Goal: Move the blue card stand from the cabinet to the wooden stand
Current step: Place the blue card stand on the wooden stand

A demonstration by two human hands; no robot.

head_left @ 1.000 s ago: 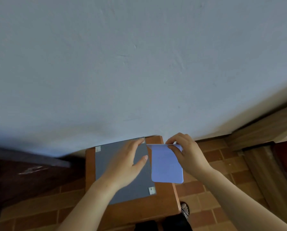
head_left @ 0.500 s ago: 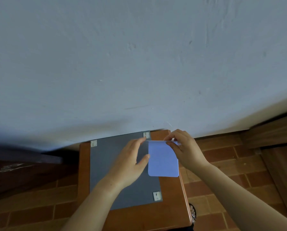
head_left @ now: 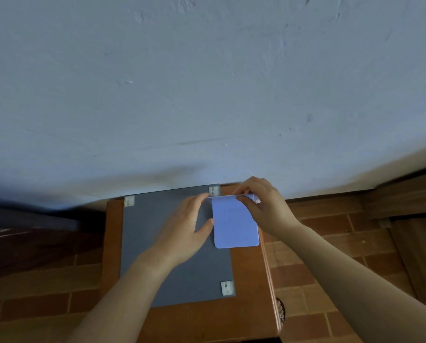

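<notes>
The blue card stand (head_left: 234,222), a pale blue sheet with rounded corners, hangs over the right part of the wooden stand (head_left: 249,288). My right hand (head_left: 264,205) pinches its folded top edge between thumb and fingers. My left hand (head_left: 188,230) touches the card stand's left edge with thumb and fingertips, palm down over a grey mat (head_left: 157,243) taped on the wooden stand. The cabinet is not recognisable in this view.
The wooden stand stands against a pale plastered wall (head_left: 207,82) on a red brick floor (head_left: 330,243). Dark furniture (head_left: 21,233) lies at the left, and a wooden door frame (head_left: 410,219) at the right. A sandalled foot (head_left: 280,310) shows beside the stand.
The view has tilted down and closed in, so more of the wooden stand shows. Both hands keep the blue card stand over its right rear part, a little lower towards the top.
</notes>
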